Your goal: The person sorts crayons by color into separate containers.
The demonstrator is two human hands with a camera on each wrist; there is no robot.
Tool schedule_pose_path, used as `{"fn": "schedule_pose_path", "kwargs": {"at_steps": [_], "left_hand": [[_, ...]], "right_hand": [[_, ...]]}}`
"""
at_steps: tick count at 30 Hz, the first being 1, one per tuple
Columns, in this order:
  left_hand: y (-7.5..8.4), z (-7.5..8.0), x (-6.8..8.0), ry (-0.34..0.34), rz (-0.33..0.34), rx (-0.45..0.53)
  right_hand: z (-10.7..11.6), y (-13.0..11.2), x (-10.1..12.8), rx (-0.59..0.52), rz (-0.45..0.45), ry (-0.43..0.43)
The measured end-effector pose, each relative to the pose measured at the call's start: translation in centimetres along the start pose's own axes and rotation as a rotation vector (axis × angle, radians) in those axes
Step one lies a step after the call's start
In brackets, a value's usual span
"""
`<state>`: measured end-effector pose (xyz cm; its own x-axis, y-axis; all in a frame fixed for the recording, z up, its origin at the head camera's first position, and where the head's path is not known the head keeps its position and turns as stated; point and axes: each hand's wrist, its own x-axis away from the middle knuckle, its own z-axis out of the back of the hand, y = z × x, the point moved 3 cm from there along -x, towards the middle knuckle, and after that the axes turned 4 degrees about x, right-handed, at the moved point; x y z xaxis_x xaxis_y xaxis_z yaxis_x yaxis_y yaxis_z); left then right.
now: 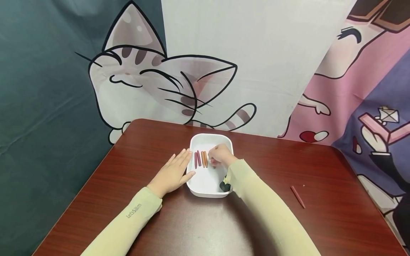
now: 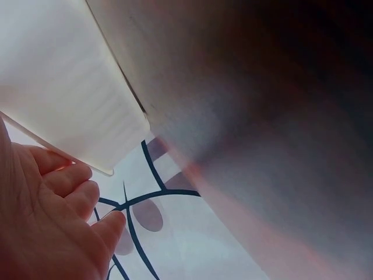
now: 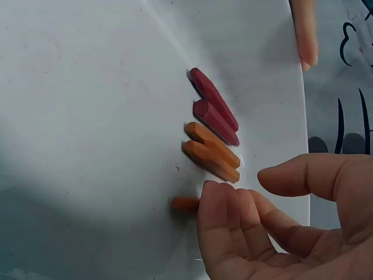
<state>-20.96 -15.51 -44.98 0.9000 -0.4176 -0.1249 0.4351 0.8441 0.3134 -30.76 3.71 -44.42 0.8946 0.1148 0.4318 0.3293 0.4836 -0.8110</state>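
The right hand is inside the white tray at tabletop centre, its curled fingers closing on an orange crayon, of which only an end shows; whether the grip is complete cannot be confirmed from the wrist view. The left hand lies flat with fingers straight, pressing the tray's wall at 9 o'clock. Two dark red crayons and two orange crayons lie side by side, touching, just beside the fingers. Advice: set the crayon parallel against the row and keep the tray braced. A loose red crayon lies at 3 o'clock; a dark object occupies the tray's near corner under the right sleeve.
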Motion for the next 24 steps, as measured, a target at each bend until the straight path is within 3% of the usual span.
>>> {"fn": "schedule_pose_path", "kwargs": {"at_steps": [15, 20, 24], "left_hand": [[0.2, 0.2, -0.1, -0.019, 0.019, 0.01], [0.2, 0.2, 0.0, -0.018, 0.017, 0.01], [0.3, 0.2, 0.1, -0.004, 0.008, 0.01]], "right_hand": [[3.0, -2.2, 2.2, 0.005, 0.156, -0.086], [4.8, -2.4, 4.2, 0.083, 0.318, -0.087], [6.4, -1.8, 6.0, 0.207, 0.483, -0.007]]}}
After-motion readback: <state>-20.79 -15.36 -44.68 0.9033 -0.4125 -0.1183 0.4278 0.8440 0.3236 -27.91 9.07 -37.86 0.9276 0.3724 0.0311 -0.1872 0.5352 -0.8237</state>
